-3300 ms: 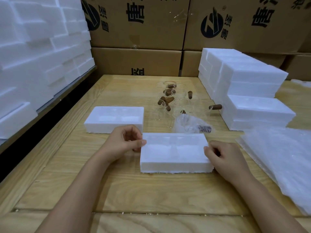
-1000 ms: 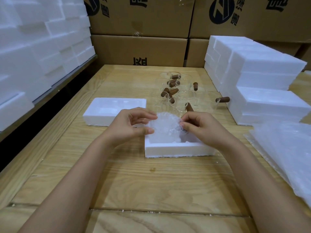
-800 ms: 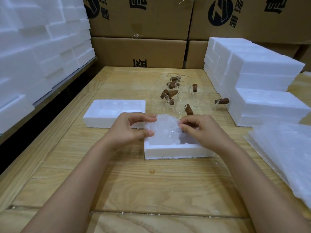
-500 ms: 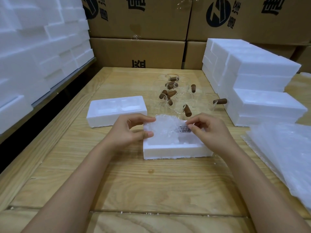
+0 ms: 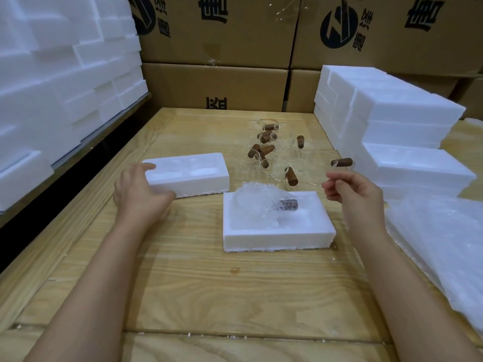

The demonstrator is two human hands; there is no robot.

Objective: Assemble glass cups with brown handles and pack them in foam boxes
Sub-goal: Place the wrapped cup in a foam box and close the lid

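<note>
Packing step: one bubble-wrapped cup lay in the open foam box on the tabletop. My left hand spread empty against the foam lid; right hand loosely curled, holding nothing. Next I'd judge: seat lid over box. Unwrapped cups waited behind.

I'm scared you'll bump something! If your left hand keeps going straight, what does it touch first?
Probably the white foam box half: the left hand reaches for its near end, fingertips seemingly almost touching.

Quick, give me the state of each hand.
Left hand: open, at the foam lid, not gripping it.
Right hand: loosely curled, holding nothing.
</note>
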